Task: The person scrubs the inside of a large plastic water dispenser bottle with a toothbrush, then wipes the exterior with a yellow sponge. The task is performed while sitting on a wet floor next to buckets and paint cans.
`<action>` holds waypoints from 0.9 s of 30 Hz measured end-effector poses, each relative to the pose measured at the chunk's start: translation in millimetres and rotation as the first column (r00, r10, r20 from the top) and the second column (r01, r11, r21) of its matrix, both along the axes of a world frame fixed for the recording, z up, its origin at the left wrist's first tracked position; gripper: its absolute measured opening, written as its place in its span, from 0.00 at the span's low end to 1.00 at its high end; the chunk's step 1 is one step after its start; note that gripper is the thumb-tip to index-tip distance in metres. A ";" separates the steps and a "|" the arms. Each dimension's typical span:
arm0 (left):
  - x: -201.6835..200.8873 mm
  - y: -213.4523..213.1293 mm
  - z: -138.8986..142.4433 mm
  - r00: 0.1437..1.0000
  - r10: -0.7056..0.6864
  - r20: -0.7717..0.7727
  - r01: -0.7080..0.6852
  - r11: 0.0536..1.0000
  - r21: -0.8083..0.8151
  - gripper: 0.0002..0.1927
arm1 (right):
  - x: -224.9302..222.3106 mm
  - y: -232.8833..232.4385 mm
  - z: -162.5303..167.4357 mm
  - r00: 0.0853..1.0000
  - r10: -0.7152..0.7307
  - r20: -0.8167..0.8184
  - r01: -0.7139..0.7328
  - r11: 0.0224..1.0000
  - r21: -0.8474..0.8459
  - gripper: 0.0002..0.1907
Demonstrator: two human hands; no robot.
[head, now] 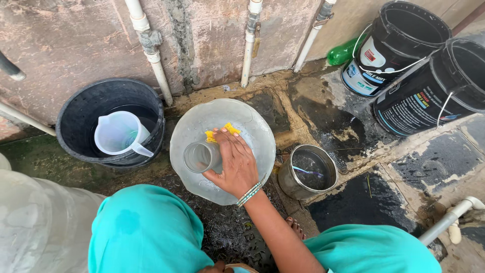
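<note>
Scrubbing step: large clear water jar (222, 151) at frame centre, black tub (108, 124) at nine o'clock, steel pot (308, 174) at three o'clock; right hand (235, 162), fingers closed, presses yellow sponge (222, 132) on jar shoulder; next likely needs rotating.

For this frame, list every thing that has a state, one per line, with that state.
Right hand: pressing a yellow sponge on the big clear water jar.
Water jar: upright, mouth open.
Black tub: holds a clear jug.
Steel pot: open, water inside.
Two black buckets: tilted, lids off.
Left hand: not seen.
</note>
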State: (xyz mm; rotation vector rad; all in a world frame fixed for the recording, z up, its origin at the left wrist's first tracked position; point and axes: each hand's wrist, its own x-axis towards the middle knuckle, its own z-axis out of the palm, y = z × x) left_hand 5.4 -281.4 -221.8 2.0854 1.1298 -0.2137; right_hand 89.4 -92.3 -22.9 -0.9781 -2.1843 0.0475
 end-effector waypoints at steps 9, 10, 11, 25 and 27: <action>-67.9 69.9 236.5 0.746 0.345 0.570 -0.658 0.249 0.710 0.34 | -11.3 9.5 -11.6 0.996 -0.065 0.059 0.063 0.997 0.038 0.41; -69.3 98.0 256.3 0.768 0.340 0.543 -0.612 0.138 0.779 0.39 | -14.7 11.7 -9.5 0.988 -0.120 0.092 0.115 0.991 0.064 0.40; -67.5 122.9 270.9 0.786 0.341 0.516 -0.556 0.023 0.831 0.44 | -17.7 14.3 -6.1 0.976 -0.175 0.127 0.164 0.982 0.093 0.39; -98.0 260.7 269.0 0.743 0.299 0.599 -0.657 0.492 0.571 0.18 | 38.1 22.7 -5.1 0.910 -0.237 0.340 0.248 0.969 0.013 0.46; -107.7 257.9 266.8 0.714 0.232 0.660 -0.664 0.523 0.534 0.17 | 61.1 79.2 10.7 0.966 -0.230 0.116 0.253 0.931 -0.263 0.43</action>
